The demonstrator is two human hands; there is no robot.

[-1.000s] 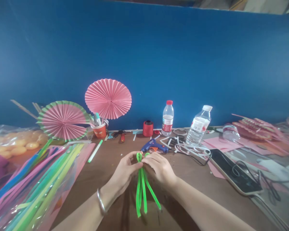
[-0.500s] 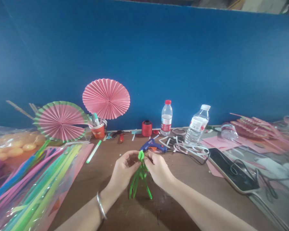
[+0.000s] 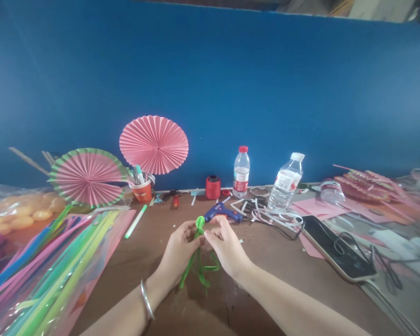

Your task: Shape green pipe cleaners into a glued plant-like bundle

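Green pipe cleaners (image 3: pixel 199 223) are gathered between my hands, with a small rounded loop at the top and several fuzzy strands hanging below, some of them bent. My left hand (image 3: pixel 182 242) pinches the bundle just under the loop. On the other side, my right hand (image 3: pixel 227 242) has its thumb and forefinger closed at the bundle's edge, by a strand. Its fingertips partly hide what it grips. Just behind the hands a blue glue gun (image 3: pixel 222 212) lies on the table.
At the left lies a plastic bag of coloured pipe cleaners (image 3: pixel 56 261). Pleated paper fans (image 3: pixel 154 144) stand by a cup of markers (image 3: pixel 142 190). Two water bottles (image 3: pixel 241 172), a red tape roll (image 3: pixel 213 187), tangled white strips (image 3: pixel 278 218) and a phone (image 3: pixel 336 247) with cables are behind and right.
The green bundle has shifted slightly left and its loop has turned to show its round opening. Its lower strands have swung and bent differently. My right fingers have moved lower on it.
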